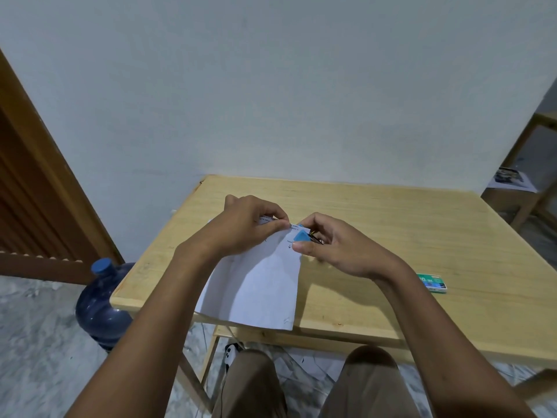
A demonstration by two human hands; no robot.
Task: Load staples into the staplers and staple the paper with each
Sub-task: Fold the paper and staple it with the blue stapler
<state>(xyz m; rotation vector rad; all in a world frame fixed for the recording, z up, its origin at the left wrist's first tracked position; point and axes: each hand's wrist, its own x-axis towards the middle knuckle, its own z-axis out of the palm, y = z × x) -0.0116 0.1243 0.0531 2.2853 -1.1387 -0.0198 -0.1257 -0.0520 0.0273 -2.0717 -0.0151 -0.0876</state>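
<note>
Over the middle of a wooden table (391, 224), a person's left hand (250, 227) pinches the top edge of a white paper sheet (259, 285) overhanging the table's near edge, the right hand (334, 248) grips a small blue stapler (300, 236) at the sheet's top corner, and a green staple box (432, 283) lies toward the table's right side.

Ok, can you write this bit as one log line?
left hand: pinches paper top edge | right hand: holds blue stapler at paper corner | staple box: on table
</note>
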